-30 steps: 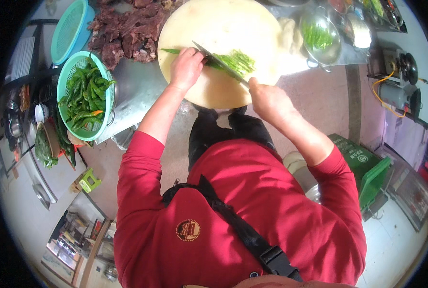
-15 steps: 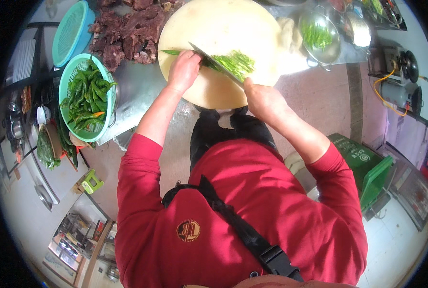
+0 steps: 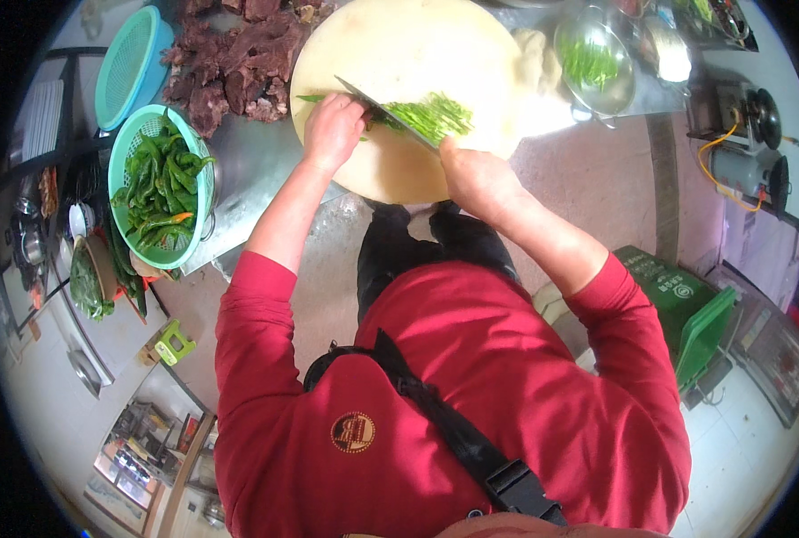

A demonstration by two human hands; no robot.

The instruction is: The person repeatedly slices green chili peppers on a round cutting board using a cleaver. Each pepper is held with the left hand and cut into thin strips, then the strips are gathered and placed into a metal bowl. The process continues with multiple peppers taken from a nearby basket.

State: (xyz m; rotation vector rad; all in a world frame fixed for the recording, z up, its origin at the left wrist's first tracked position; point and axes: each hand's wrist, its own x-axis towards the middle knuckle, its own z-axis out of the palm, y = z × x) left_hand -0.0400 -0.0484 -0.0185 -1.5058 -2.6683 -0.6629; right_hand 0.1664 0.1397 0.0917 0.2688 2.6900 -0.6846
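Observation:
On a round, pale cutting board (image 3: 390, 40), my right hand (image 3: 478, 179) is closed round the handle of a kitchen knife (image 3: 386, 113). The blade slants up and to the left, its edge against the green peppers under my left hand (image 3: 333, 132). My left hand is closed, its fingers curled on top of a green pepper (image 3: 310, 98) whose end sticks out to the left. Sliced green pepper (image 3: 435, 115) lies in a heap along the right side of the blade. The fingertips of my left hand are partly hidden beside the blade.
At the left stands a turquoise basket (image 3: 118, 208) of whole green peppers, with another basket (image 3: 130, 72) beyond it. Dark meat chunks (image 3: 238, 67) lie left of the board. On its right, a metal bowl (image 3: 619, 97) holds cut greens. A green bin (image 3: 677, 296) stands on the floor.
Both hands and the knife have shifted a little to the left along the pepper. Slightly less of the pepper's end shows beyond my left hand.

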